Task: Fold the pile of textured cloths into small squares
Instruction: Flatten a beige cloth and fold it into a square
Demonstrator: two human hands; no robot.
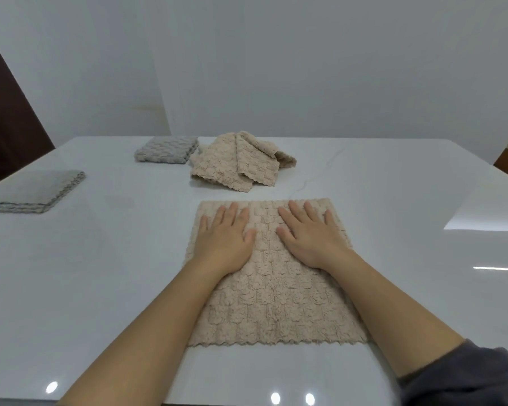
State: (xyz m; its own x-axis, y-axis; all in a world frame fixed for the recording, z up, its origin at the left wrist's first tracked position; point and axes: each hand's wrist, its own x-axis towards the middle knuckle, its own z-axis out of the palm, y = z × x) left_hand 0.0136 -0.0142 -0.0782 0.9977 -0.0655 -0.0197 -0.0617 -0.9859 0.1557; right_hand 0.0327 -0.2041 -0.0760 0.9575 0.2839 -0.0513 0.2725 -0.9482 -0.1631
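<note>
Beige textured cloth (276, 288) lies spread flat on the white surface (100, 273), on the near side of the unfolded beige heap (238, 162) and apart from it. We press left hand (226, 238) and right hand (311, 235) on its far half, fingers (299, 216) straight, slightly spread, pinching nothing. We judge this as smoothing before the first fold. The next move calls for pinching two corners and laying one edge onto the opposite edge. One grey folded cloth (166, 149) sits just left of the heap; a grey folded stack (33, 190) lies farther left.
</note>
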